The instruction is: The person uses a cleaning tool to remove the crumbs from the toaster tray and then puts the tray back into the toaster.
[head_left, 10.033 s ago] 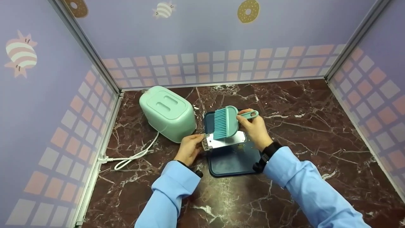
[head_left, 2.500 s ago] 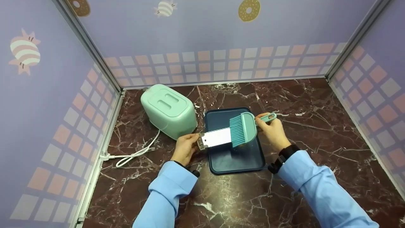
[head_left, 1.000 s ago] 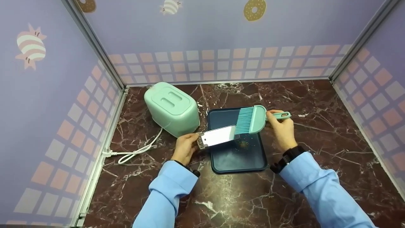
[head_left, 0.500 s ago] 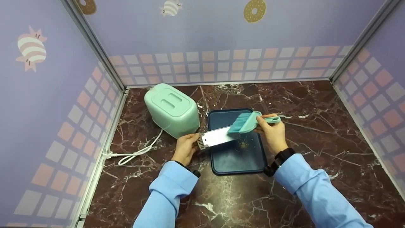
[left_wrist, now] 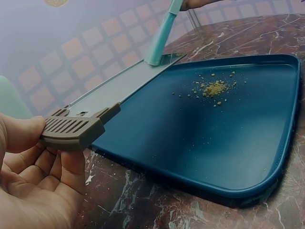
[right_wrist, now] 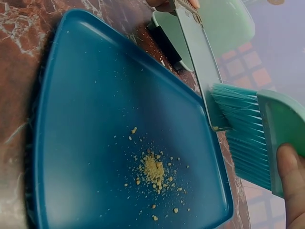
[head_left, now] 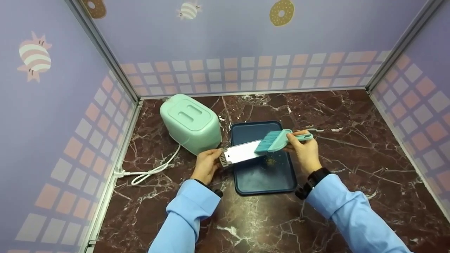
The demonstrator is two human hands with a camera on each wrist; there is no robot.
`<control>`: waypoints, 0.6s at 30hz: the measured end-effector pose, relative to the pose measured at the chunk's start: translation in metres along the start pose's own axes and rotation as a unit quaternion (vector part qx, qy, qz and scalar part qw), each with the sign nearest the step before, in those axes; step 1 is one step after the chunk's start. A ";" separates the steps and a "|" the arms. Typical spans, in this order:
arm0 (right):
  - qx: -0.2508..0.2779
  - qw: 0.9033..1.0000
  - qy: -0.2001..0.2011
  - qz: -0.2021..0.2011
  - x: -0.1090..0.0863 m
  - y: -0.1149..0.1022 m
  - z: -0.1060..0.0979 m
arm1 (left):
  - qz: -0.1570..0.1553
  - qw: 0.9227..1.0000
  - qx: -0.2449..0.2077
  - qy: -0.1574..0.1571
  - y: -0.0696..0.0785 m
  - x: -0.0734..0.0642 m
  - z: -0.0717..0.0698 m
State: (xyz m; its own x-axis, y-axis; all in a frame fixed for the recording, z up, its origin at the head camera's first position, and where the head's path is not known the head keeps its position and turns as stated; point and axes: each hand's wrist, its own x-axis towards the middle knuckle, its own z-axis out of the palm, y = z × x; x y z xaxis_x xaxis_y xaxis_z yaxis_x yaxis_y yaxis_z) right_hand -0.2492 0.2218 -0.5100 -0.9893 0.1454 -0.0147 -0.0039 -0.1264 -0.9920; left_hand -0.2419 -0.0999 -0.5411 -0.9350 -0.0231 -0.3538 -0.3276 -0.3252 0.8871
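My left hand pinches the ridged brown handle of a flat metal crumb tray, thumb on top and fingers beneath. The crumb tray reaches out over a dark blue serving tray, tilted down to its far end in the left wrist view. In my right hand is a mint-green cleaning brush, gripped at its handle. Its teal bristles touch the crumb tray near the far end. A small heap of yellowish crumbs lies on the serving tray, with finer bits scattered around it.
A mint-green toaster with a lid over its top stands left of the serving tray, close to my left hand. Its white cord runs to a plug at the left wall. Patterned panels enclose the marbled table at the back and sides.
Over ten seconds the brush goes from near the crumb tray's handle rightward to its far end. Lately it lifted away, swung back left and came down on the metal. My left hand keeps its grip.
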 end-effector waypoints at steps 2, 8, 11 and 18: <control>-0.001 1.000 -0.001 0.002 -0.002 0.001 -0.002 | 0.001 1.000 0.002 0.000 0.000 0.000 0.000; -0.015 1.000 -0.001 0.007 -0.007 0.003 -0.008 | 0.002 1.000 0.002 0.002 0.001 -0.001 -0.001; -0.021 1.000 0.000 0.015 -0.009 0.003 -0.011 | 0.004 1.000 0.002 0.000 0.002 0.000 0.000; -0.042 0.999 -0.004 0.031 -0.013 0.001 -0.017 | 0.003 1.000 0.007 0.001 0.004 0.001 0.000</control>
State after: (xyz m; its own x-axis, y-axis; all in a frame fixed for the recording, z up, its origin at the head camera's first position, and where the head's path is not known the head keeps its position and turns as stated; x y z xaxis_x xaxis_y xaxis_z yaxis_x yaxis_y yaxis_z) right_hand -0.2340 0.2369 -0.5125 -0.9882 0.1326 -0.0764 0.0701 -0.0518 -0.9962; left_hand -0.2445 -0.1007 -0.5382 -0.9366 -0.0277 -0.3494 -0.3239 -0.3121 0.8931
